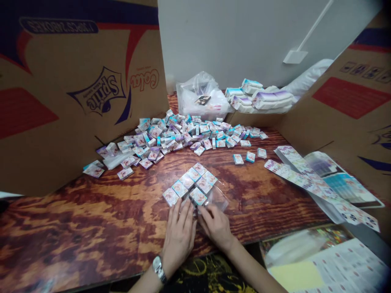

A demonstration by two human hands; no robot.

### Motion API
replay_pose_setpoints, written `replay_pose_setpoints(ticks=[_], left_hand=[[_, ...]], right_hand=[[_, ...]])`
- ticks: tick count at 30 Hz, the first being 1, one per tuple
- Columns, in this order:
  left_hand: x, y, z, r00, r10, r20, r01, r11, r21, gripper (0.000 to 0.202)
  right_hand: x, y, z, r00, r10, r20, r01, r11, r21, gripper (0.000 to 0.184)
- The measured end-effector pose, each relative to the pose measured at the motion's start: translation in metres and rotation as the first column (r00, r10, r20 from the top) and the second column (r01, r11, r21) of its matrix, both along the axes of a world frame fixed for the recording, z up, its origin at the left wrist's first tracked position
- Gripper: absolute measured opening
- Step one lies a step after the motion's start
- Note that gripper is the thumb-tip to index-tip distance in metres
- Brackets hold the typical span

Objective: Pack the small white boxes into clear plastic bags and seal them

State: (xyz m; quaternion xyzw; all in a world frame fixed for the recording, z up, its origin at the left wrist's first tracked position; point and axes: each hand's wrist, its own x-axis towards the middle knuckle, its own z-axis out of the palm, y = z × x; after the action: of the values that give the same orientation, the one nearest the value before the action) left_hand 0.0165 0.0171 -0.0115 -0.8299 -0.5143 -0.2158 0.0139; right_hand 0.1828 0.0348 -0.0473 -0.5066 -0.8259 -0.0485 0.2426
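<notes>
**Left hand [180,228] and right hand [216,226] at a block of boxes [186,180]**

We see the left hand with its fingers nearly straight and close together, tips against the near edge of the block, gripping nothing. The right hand is curled, its fingertips at the nearest box [198,196]; the view there is dim and soft, so we cannot tell whether it has hold of that box or of the film beside it. A watch [159,268] sits on the left wrist.

The block stands slantwise on the bench [106,211] just beyond the fingers: small printed boxes lying flat, most of them edge to edge. A clear bag [220,197] spreads out from its right side.

Farther off to the right we find three loose boxes [250,157] in a row, well apart from the block. Beyond it, a heap of boxes [183,134] runs across the bench, tumbled at all angles. Behind the heap we see clear plastic [198,95] and a pile of soft packs [271,99].

A big carton [76,89] stands at the left, its print upside down, and another carton [348,101] at the right. Near the right one lie printed strips [301,179], overlapping a glossy sheet [348,183]. A pale wall [220,40] closes the view.
</notes>
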Motion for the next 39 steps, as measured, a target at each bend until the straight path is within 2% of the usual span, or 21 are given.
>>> replay_pose_setpoints(ticks=[2,3,7,13,16,18,20,21,24,26,28,31,33,35,39], left_hand=[[0.0,0.0,-0.001,1.0,-0.003,-0.002,0.003,1.0,0.007,0.047],[0.0,0.0,-0.001,1.0,-0.002,-0.006,0.002,1.0,0.012,0.047],[0.0,-0.001,0.001,0.999,0.005,-0.031,-0.004,1.0,0.016,0.049],[0.001,0.0,0.0,0.998,-0.012,-0.056,0.015,0.999,0.048,0.047],[0.001,0.002,-0.001,0.997,-0.008,-0.07,0.013,0.998,0.062,0.047],[0.0,0.003,-0.001,0.996,-0.002,-0.087,0.01,0.997,0.082,0.048],[-0.001,0.004,-0.001,0.994,-0.003,-0.107,0.014,0.995,0.101,0.048],[-0.002,0.004,-0.001,0.993,-0.003,-0.116,0.016,0.993,0.114,0.047],[-0.004,0.008,-0.006,0.99,-0.009,-0.141,0.033,0.985,0.17,0.043],[-0.003,0.011,-0.016,0.991,-0.019,-0.134,0.052,0.968,0.247,0.037],[-0.001,0.015,-0.03,0.995,-0.025,-0.096,0.056,0.943,0.329,0.031],[0.005,0.02,-0.053,1.0,0.011,0.028,-0.021,0.903,0.428,0.026],[0.007,0.021,-0.062,0.997,0.027,0.071,-0.056,0.891,0.451,0.027],[0.007,0.021,-0.062,0.996,0.045,0.072,-0.072,0.899,0.433,0.028],[0.0,0.02,-0.042,1.0,-0.003,-0.007,0.005,0.939,0.345,0.028]], right_hand=[[-0.001,-0.001,-0.001,0.994,0.109,0.009,-0.108,0.989,-0.099,0.027],[-0.003,0.001,-0.001,0.992,0.125,0.013,-0.122,0.98,-0.157,0.028],[-0.008,0.017,0.002,0.994,0.102,0.04,-0.084,0.947,-0.309,0.031],[-0.012,0.027,0.007,0.993,0.112,0.035,-0.089,0.912,-0.402,0.023],[-0.003,0.027,0.021,0.984,0.175,-0.041,-0.175,0.88,-0.443,0.022],[0.014,0.033,0.04,0.95,0.272,-0.152,-0.311,0.814,-0.491,0.019],[0.035,0.053,0.062,0.914,0.313,-0.258,-0.404,0.751,-0.521,0.019],[0.045,0.07,0.072,0.914,0.288,-0.286,-0.4,0.755,-0.52,0.022],[0.055,0.146,0.086,0.956,0.146,-0.253,-0.245,0.875,-0.418,0.028],[0.044,0.206,0.082,0.986,0.109,-0.124,-0.147,0.922,-0.358,0.037],[0.02,0.259,0.073,0.998,0.038,0.042,-0.021,0.939,-0.342,0.054],[-0.016,0.307,0.058,0.98,-0.056,0.189,0.117,0.937,-0.33,0.071],[-0.027,0.317,0.049,0.97,-0.062,0.235,0.14,0.932,-0.334,0.073],[-0.022,0.313,0.04,0.958,-0.024,0.285,0.128,0.927,-0.353,0.069],[0.03,0.281,0.026,0.93,0.08,0.359,0.082,0.906,-0.415,0.06]])
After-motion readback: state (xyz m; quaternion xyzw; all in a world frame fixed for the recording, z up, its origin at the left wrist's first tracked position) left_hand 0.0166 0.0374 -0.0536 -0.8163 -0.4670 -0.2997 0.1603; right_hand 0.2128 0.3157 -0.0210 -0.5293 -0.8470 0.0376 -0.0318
